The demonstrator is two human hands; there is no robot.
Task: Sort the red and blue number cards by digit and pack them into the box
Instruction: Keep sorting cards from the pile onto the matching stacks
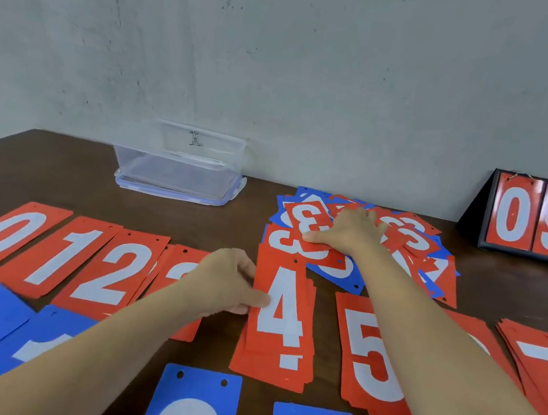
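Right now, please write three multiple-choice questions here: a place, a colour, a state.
1. Where is the clear box? A. beside the wall B. on a chair C. in a hand
2. Which colour is the 4 card that the left hand pinches? A. blue B. red C. green
3. How is the right hand? A. fisted B. holding the box C. flat on the mixed heap
Answers: 1 A, it stands at the table's far edge; 2 B, red under a white digit; 3 C, fingers straight on the heap.

Head-worn view; forward, downward, close
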